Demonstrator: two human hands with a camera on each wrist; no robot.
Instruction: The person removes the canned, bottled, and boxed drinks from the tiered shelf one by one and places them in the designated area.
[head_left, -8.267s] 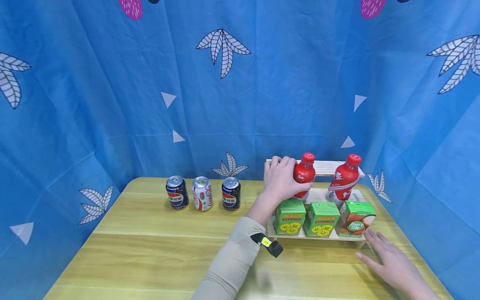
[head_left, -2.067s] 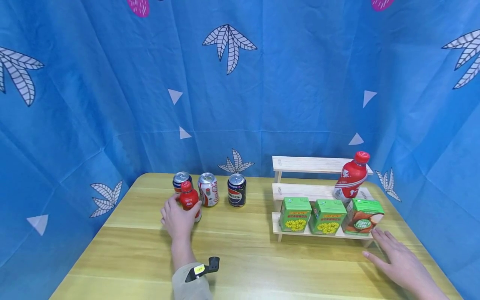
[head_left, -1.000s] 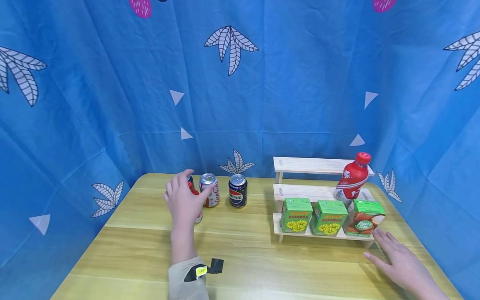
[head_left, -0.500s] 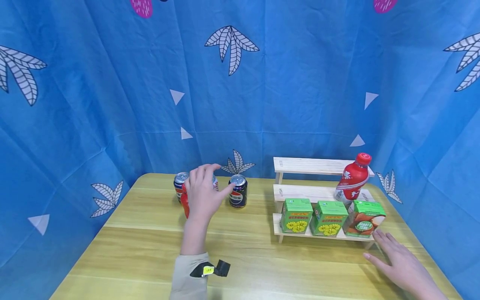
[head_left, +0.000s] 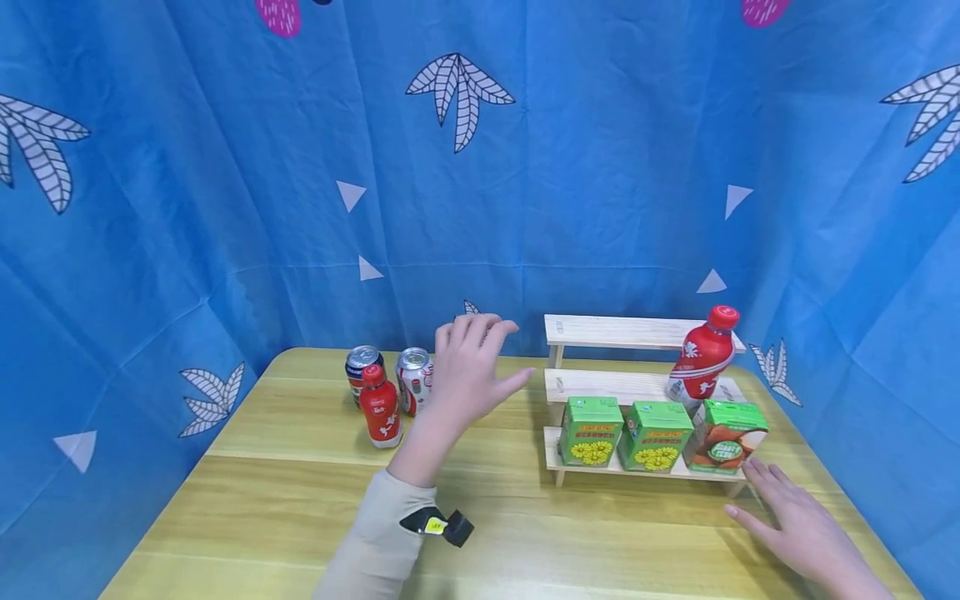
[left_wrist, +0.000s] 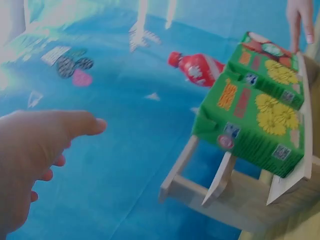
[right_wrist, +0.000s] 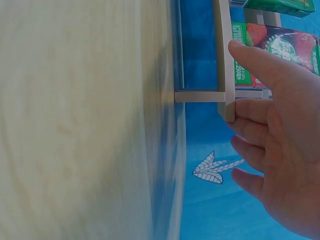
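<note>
Left hand (head_left: 467,375) has let go of the first bottle (head_left: 381,410). At 8.3 s ago it had that bottle at the shelf (head_left: 622,332); by 2.1 s ago the bottle was over by the cans. Now it stands upright on the table (head_left: 262,517), nothing holding it, in front of the left dark can (head_left: 363,360) and beside the white can (head_left: 415,375). Can't tell if bottle and dark can touch. The third can is hidden behind the hand.

Left hand has since swung right, between cans and shelf, above the table. Fingers loosely bent, thumb stuck out, grasping nothing; left wrist view also shows no contact.

Right hand (head_left: 798,521) hasn't shifted: fingers extended and relaxed, seeming to touch the right end of the shelf's lowest tier, no drink held.

Meaning: the first bottle's transfer looks finished. The second bottle (head_left: 702,358) is on the middle tier, right end, untouched. Left box (head_left: 591,433), middle box (head_left: 656,437) and right box (head_left: 726,437) sit in a row on the lowest tier, unmoved. So, by judgement, one bottle is shifted, one isn't.
</note>
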